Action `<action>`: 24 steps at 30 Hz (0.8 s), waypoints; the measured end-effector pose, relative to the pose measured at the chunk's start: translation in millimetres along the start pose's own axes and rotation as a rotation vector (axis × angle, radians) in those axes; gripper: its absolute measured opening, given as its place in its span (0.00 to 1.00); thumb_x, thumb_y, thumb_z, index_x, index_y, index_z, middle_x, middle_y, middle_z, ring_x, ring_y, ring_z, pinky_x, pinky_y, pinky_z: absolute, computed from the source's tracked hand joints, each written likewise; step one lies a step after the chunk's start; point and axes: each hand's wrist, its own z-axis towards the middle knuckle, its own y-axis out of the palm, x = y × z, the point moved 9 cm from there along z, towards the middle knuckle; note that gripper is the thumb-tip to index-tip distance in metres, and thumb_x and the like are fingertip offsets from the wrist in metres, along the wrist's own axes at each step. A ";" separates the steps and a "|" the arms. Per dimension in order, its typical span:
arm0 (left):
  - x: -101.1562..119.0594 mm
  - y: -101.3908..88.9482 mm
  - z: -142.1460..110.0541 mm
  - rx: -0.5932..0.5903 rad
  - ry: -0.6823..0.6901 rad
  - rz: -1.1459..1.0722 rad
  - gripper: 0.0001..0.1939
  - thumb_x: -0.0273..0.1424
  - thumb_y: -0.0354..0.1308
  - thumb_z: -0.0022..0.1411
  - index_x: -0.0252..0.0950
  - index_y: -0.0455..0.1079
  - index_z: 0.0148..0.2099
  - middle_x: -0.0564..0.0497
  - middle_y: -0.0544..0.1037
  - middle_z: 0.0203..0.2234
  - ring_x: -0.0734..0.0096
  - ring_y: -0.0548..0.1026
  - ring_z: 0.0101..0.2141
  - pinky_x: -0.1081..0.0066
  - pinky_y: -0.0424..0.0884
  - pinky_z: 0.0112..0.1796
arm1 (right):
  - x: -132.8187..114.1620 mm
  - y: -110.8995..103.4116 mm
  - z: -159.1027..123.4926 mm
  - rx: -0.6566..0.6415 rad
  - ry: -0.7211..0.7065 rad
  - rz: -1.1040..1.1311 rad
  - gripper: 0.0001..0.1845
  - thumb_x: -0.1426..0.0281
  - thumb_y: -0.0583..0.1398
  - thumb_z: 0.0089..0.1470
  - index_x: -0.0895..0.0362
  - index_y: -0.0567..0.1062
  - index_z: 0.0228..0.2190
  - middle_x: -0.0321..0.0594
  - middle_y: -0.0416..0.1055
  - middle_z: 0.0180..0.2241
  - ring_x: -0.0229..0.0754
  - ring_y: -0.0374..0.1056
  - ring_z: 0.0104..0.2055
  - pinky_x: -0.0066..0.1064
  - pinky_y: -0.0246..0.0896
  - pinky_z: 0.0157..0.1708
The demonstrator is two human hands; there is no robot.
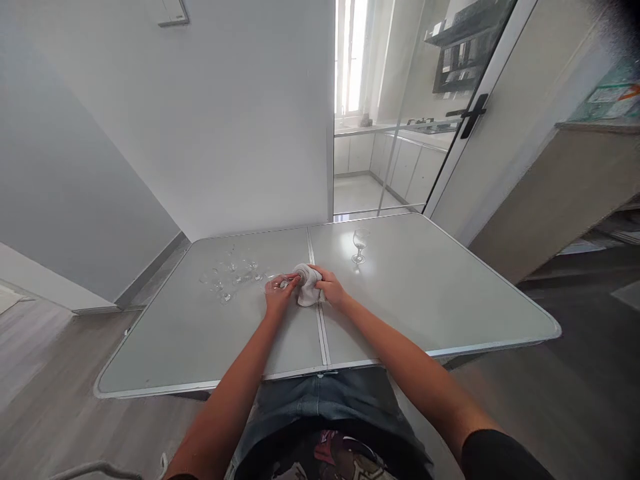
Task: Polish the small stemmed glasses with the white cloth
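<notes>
Above the table's middle seam, my left hand (281,291) is closed around a clear stemmed glass (286,283), partly hidden by the fingers. The glass's foot end meets a white cloth (309,287). My right hand (330,288) grips that cloth from the right, its fingers wrapped over the fabric, and the cloth hangs down in a loose fold. Several clear stemmed glasses (225,292) lie or stand in a group to the left of my hands. Another stemmed glass (359,247) stands upright on the right half, beyond my right hand.
The pale folding table (425,313) has a metal rim and a seam down its middle. A white wall (260,133) rises behind it. Back right is a glass door with a black handle (474,116), and a shelf unit (560,187) stands at the right.
</notes>
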 end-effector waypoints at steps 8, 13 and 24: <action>4.4 -10.6 0.6 0.106 0.030 -0.008 0.14 0.43 0.69 0.55 0.38 0.82 0.36 0.44 0.84 0.34 0.56 0.80 0.38 0.57 0.73 0.45 | 5.9 11.3 -2.2 -0.123 0.069 -0.057 0.32 0.75 0.55 0.33 0.56 0.81 0.44 0.37 0.78 0.38 0.46 0.68 0.42 0.34 0.63 0.43; -1.4 5.1 -1.1 -0.026 0.001 -0.062 0.14 0.42 0.71 0.52 0.38 0.83 0.37 0.44 0.84 0.36 0.55 0.80 0.40 0.58 0.74 0.46 | 0.0 1.4 1.9 -0.014 -0.015 0.012 0.35 0.75 0.56 0.33 0.53 0.79 0.48 0.38 0.77 0.43 0.47 0.67 0.47 0.35 0.64 0.46; -3.9 -7.4 1.0 0.075 0.015 -0.069 0.16 0.44 0.70 0.52 0.37 0.82 0.37 0.44 0.84 0.35 0.57 0.80 0.39 0.58 0.74 0.46 | 6.7 0.5 1.2 -0.029 -0.006 -0.064 0.32 0.75 0.56 0.32 0.55 0.81 0.44 0.38 0.77 0.42 0.48 0.68 0.46 0.36 0.62 0.47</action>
